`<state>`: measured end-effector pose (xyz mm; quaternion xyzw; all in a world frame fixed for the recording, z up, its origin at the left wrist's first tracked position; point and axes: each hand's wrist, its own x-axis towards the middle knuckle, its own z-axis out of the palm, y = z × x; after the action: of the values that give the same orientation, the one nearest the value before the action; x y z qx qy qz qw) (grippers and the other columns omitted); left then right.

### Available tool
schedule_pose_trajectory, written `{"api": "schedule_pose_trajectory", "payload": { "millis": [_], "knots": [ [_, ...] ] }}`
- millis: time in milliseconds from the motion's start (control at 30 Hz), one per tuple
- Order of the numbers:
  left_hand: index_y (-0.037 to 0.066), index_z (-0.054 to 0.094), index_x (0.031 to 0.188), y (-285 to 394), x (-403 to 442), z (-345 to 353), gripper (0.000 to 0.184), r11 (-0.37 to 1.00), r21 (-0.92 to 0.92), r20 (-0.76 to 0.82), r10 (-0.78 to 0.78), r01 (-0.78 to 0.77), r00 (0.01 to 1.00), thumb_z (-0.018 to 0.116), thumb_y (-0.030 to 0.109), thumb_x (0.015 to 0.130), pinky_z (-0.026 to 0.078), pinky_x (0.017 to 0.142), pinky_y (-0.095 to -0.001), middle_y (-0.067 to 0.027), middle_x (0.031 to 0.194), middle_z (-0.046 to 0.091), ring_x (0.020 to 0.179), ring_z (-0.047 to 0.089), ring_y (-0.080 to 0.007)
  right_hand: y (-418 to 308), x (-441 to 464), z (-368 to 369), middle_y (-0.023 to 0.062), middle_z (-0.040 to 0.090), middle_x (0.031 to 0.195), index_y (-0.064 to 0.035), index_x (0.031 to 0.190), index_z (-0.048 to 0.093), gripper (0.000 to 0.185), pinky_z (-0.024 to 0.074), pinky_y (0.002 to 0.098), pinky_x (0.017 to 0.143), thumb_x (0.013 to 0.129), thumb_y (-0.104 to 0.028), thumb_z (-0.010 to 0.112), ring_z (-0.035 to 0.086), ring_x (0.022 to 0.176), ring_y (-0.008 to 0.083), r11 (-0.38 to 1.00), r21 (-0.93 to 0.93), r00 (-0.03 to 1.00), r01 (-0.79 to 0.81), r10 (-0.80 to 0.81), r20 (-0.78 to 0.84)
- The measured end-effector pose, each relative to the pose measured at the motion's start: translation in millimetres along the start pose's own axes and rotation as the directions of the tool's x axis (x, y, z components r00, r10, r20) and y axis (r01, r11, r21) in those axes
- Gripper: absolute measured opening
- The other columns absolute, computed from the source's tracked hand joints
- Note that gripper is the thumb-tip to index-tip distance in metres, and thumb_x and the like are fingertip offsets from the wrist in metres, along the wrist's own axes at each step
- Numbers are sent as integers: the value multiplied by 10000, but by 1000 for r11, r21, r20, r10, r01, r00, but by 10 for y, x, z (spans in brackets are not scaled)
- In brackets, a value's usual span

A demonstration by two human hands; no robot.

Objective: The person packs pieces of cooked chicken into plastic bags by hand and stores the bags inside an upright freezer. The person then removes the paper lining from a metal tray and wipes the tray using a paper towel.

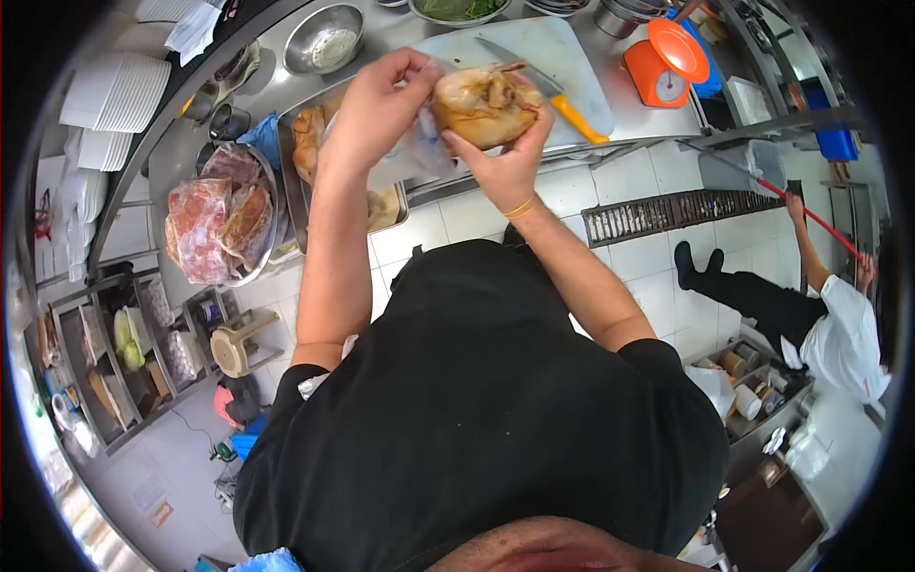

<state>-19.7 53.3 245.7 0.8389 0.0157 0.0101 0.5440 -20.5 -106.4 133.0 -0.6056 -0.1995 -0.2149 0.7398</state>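
Note:
A whole cooked-looking chicken (488, 105), pale golden brown, rests in my right hand (507, 164), whose fingers curl round its underside. Clear, crumpled plastic bag (426, 143) hangs beside the bird. The pinched fingers of my left hand (386, 103) are at its upper edge, just left of the chicken. Behind the bird, a knife with a yellow handle (578, 118) lies on a white cutting board (572, 62). Another browned piece of poultry (307, 143) sits in a metal tray (389, 221) below my left forearm.
Plastic-wrapped meat (214, 214) fills a large bowl at left. A steel bowl (324, 40), a bowl of greens (459, 8) and an orange scale (662, 71) stand on the counter. To the right, another person (820, 324) holds a red pole near a floor drain (667, 212).

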Motion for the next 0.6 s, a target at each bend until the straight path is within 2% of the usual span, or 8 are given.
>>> {"api": "schedule_pose_trajectory", "payload": {
  "millis": [67,167,233,333,367,467,500,600],
  "knots": [
    [40,669,1005,173,112,207,165,996,-91,-43,3,-6,999,633,194,957,428,596,-210,43,785,606,673,535,-34,113,97,-201,164,362,1407,-12,1347,308,967,415,375,1061,620,-142,931,457,1265,272,1000,-23,1000,17,-17,-9],
    [20,672,1018,156,314,485,196,982,-172,-78,67,-80,995,652,202,949,448,612,-211,40,787,608,680,546,-39,233,199,-427,169,405,1375,-24,1291,334,904,416,374,1042,620,-141,927,470,1252,298,981,-184,997,61,-67,-26],
    [15,665,1009,161,326,662,208,995,-43,-54,84,-86,995,647,215,954,459,611,-222,26,791,617,683,556,-47,215,312,-541,172,443,1326,-31,1221,348,792,412,373,1031,658,-112,899,470,1239,294,946,-320,997,58,-70,-27],
    [8,649,982,-28,222,964,213,999,9,14,37,-38,999,633,218,950,486,627,-265,-35,804,647,695,580,-79,350,390,-532,173,447,1292,-21,1201,344,731,419,367,1023,698,-88,872,478,1212,265,945,-165,924,-283,221,-313],
    [7,645,980,-102,174,1022,213,997,74,53,4,-8,999,634,217,942,490,641,-274,-48,809,652,707,587,-86,325,431,-545,175,444,1273,-10,1197,342,688,425,370,1020,733,-69,847,485,1190,237,923,-182,894,-339,256,-368],
    [-1,633,974,-348,169,1077,215,967,249,232,-2,-57,973,624,205,914,502,687,-301,-81,819,658,762,607,-102,248,563,-456,176,440,1278,-6,1188,347,673,454,351,989,738,-65,844,494,1181,226,897,79,788,-435,422,-449],
    [-5,628,973,-408,196,1063,216,950,295,299,6,-98,954,619,200,904,505,704,-311,-92,822,659,783,613,-107,356,539,-464,176,459,1269,-15,1190,349,661,488,333,940,747,-65,838,509,1162,218,917,10,820,-400,363,-442],
    [2,626,940,-508,354,941,197,993,-83,373,113,-88,921,610,188,878,516,775,-331,-84,860,668,841,637,-151,704,443,-405,157,486,1262,-43,1174,380,628,518,324,892,748,-74,840,536,1131,222,977,-154,935,-149,88,-344]
  ]
}}
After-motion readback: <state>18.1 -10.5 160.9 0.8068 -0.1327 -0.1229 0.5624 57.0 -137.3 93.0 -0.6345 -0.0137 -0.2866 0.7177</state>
